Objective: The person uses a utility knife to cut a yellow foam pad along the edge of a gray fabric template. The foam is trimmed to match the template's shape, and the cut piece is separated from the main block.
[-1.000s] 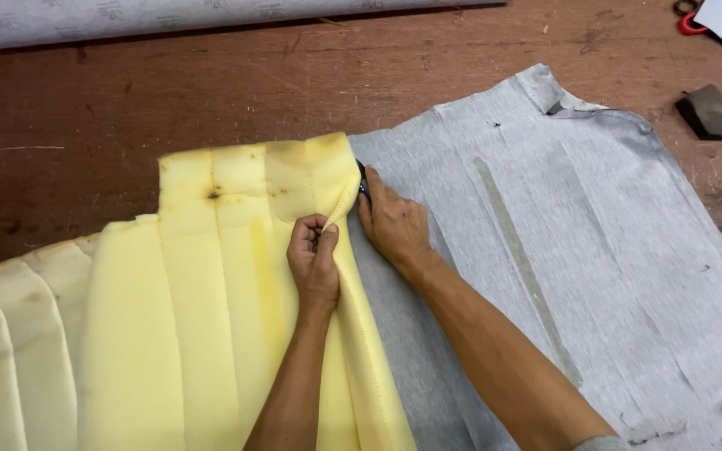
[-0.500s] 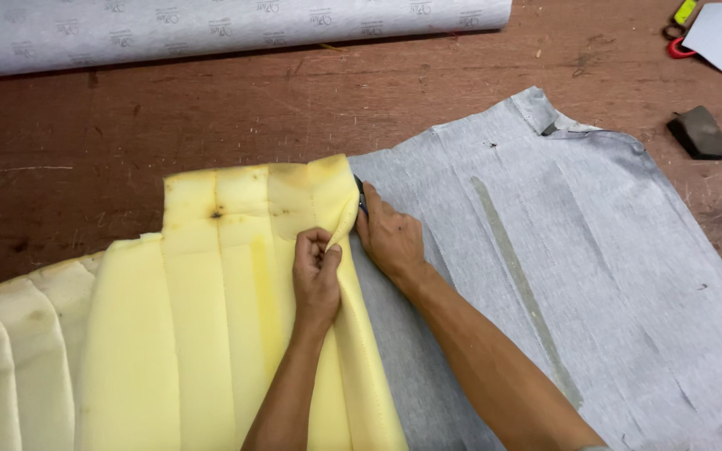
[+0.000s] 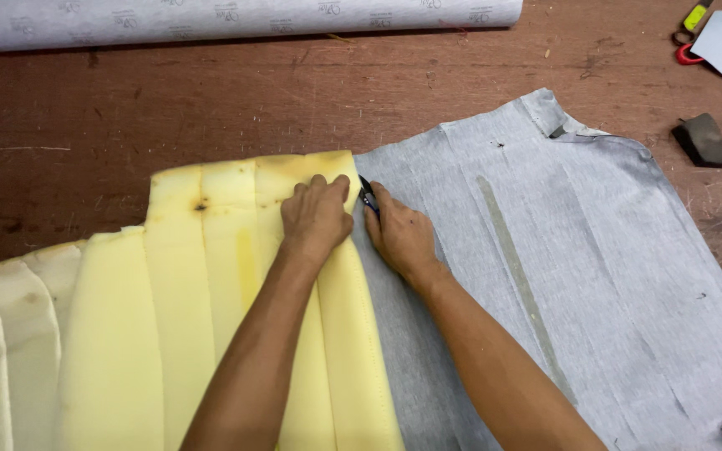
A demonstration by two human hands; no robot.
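Bare brown worktop [image 3: 211,108] lay open between the fabric roll [image 3: 236,17] along the far edge and the yellow foam [image 3: 169,292], while to the right the dark block [image 3: 704,140] and scissors [image 3: 688,38] crowded the corner.

table [image 3: 211,92] — worn reddish-brown wood | scratched surface — even light

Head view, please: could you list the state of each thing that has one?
Yellow foam panel: flat, pressed down.
Grey fabric: spread flat, top corner folded.
Left hand: palm down on foam.
Right hand: gripping dark small tool.
Fabric roll: rolled up.
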